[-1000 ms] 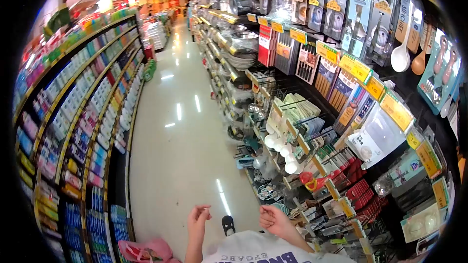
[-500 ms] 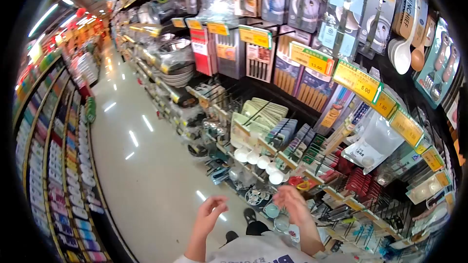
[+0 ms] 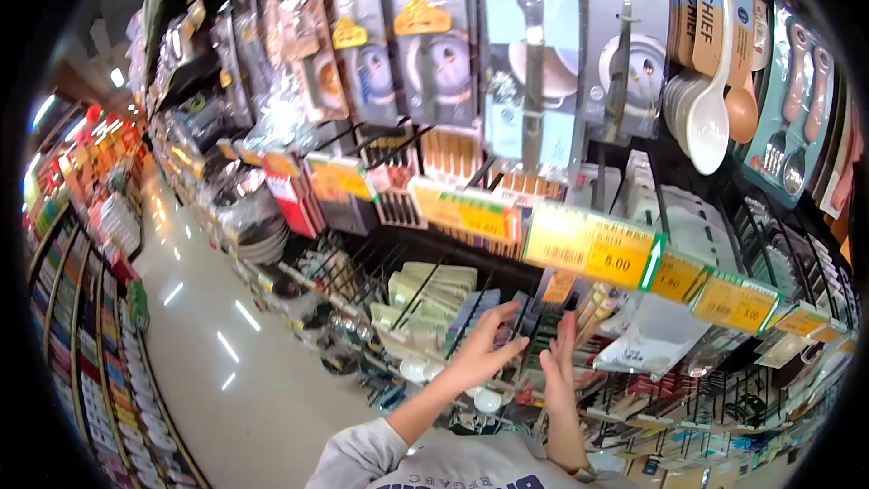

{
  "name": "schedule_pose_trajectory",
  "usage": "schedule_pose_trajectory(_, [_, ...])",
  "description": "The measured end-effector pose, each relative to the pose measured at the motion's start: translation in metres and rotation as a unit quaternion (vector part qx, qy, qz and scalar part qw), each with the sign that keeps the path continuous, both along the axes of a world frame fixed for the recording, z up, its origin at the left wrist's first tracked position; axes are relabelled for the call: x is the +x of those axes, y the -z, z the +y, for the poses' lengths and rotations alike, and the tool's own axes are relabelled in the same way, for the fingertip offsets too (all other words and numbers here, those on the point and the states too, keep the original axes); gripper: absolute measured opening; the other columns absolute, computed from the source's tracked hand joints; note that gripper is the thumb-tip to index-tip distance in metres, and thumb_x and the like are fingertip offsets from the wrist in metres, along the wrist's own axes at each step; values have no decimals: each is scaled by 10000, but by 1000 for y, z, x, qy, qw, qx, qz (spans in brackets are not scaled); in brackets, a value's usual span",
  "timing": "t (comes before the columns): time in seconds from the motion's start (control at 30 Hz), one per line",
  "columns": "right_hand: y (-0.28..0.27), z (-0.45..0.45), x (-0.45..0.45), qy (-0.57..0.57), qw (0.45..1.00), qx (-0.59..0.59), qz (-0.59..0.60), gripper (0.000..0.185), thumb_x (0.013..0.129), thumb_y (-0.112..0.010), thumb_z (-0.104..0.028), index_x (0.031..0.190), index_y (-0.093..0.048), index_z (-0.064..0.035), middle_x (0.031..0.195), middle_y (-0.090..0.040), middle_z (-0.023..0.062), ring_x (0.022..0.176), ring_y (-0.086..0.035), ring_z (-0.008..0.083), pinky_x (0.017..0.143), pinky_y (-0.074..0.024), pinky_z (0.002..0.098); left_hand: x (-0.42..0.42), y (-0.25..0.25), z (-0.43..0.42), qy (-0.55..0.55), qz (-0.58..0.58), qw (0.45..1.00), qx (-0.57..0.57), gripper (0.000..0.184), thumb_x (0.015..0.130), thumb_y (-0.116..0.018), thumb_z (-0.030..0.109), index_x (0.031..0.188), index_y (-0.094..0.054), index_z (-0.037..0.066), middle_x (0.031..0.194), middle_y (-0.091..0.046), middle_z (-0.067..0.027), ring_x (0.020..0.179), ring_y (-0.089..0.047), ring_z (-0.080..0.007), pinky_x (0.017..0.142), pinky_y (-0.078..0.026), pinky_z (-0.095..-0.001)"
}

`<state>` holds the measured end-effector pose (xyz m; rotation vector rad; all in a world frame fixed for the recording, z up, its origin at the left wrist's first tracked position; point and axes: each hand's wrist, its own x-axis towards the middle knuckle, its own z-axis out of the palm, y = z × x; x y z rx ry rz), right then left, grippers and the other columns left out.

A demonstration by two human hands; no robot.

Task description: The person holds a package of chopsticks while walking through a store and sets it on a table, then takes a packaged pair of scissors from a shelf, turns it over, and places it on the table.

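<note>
Both bare hands are raised before the shelf on the right side of the aisle. My left hand (image 3: pixel 489 349) has its thumb and fingers apart, with nothing between them, in front of the pale green packs (image 3: pixel 425 294) on hooks. Close to its right, my right hand (image 3: pixel 559 367) is upright with fingers extended and holds nothing. The two hands do not touch. Above them runs a row of yellow price tags (image 3: pixel 593 252). A clear plastic pack (image 3: pixel 654 333) hangs to the right of my right hand.
Carded cutlery (image 3: pixel 534 54) hangs above, beside a white spoon (image 3: pixel 708 131) and a wooden spoon (image 3: pixel 741 114). Stacked bowls (image 3: pixel 262 243) sit further left. The shiny aisle floor (image 3: pixel 195 308) runs back past another stocked shelf (image 3: pixel 86 335) at far left.
The view has swung right and closer to the hanging goods. Both hands have risen and come nearer each other. Their fingers, more curled one second ago, are now more extended.
</note>
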<state>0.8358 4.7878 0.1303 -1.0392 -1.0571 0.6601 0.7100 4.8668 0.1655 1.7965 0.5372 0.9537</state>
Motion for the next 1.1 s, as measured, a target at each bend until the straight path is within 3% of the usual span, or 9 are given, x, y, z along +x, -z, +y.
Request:
schedule_pose_trajectory(0.1, [1, 9, 3, 36, 999, -21, -7, 697, 820, -465, -228, 1328, -10, -84, 1382, -18, 122, 1274, -25, 242, 999, -50, 408, 19, 11, 23, -23, 35, 996, 77, 552, 740, -585, 166, 1189, -331, -30, 1151, -406, -183, 1074, -410, -278, 896, -330, -323])
schedule_pose_trajectory(0.2, [2, 15, 4, 71, 996, -55, 15, 637, 816, -431, -157, 1327, -61, -74, 1366, -120, 121, 1262, -116, 232, 990, -110, 370, 29, 20, 33, -3, 34, 999, 22, 519, 736, -589, 145, 1164, -358, -37, 1110, -449, -171, 1029, -455, -245, 858, -355, -314])
schedule_pose_trajectory(0.33, [-6, 14, 3, 104, 983, -129, 74, 582, 810, -449, -113, 1303, -149, -42, 1320, -231, 112, 1214, -224, 211, 970, -177, 332, 27, 11, 34, 39, -6, 997, -60, 305, 767, -561, 114, 1037, -504, -15, 958, -552, -116, 877, -543, -183, 767, -411, -279])
schedule_pose_trajectory(0.37, [-3, 15, 2, 133, 982, -106, 79, 482, 807, -477, -107, 1227, -254, -31, 1225, -323, 97, 1134, -299, 192, 931, -231, 314, 26, 9, 34, 33, -26, 998, -44, 225, 775, -558, 122, 952, -554, -17, 887, -582, -103, 816, -564, -174, 732, -423, -266])
schedule_pose_trajectory(0.43, [5, 13, -5, 195, 974, -62, 93, 296, 801, -533, -95, 1075, -463, -9, 1037, -505, 67, 972, -447, 155, 854, -339, 277, 22, 9, 37, 74, -9, 996, -54, 221, 775, -561, 127, 938, -557, -22, 880, -584, -107, 816, -564, -172, 728, -422, -259])
schedule_pose_trajectory(0.67, [0, -3, -37, 160, 972, 38, 166, 244, 818, -460, -60, 1051, -420, 1, 991, -505, 70, 900, -471, 131, 816, -349, 252, -1, -3, 43, 198, 25, 980, 25, 161, 775, -553, 116, 870, -568, -13, 769, -572, -114, 690, -561, -199, 615, -427, -265])
schedule_pose_trajectory(0.73, [-4, -5, -56, 206, 965, 31, 159, 217, 821, -436, -61, 1029, -408, -5, 965, -502, 68, 885, -462, 123, 821, -342, 254, -11, -7, 43, 234, 48, 971, 27, 155, 762, -579, 110, 840, -576, -23, 788, -597, -98, 693, -573, -162, 620, -428, -248])
schedule_pose_trajectory(0.9, [6, -18, -94, 238, 951, 80, 180, 205, 824, -447, -83, 1015, -411, -16, 975, -486, 54, 891, -447, 115, 815, -337, 255, -36, -6, 36, 278, -4, 958, 69, 128, 760, -578, 96, 816, -570, -19, 726, -575, -100, 652, -564, -166, 574, -423, -253])
schedule_pose_trajectory(1.1, [-7, -40, -136, 297, 934, 108, 167, 260, 831, -483, -194, 1006, -390, -27, 958, -495, 71, 886, -485, 141, 798, -381, 303, -61, -16, 18, 358, -24, 933, -37, 102, 753, -578, 62, 813, -568, -20, 659, -533, -76, 569, -510, -123, 514, -395, -228])
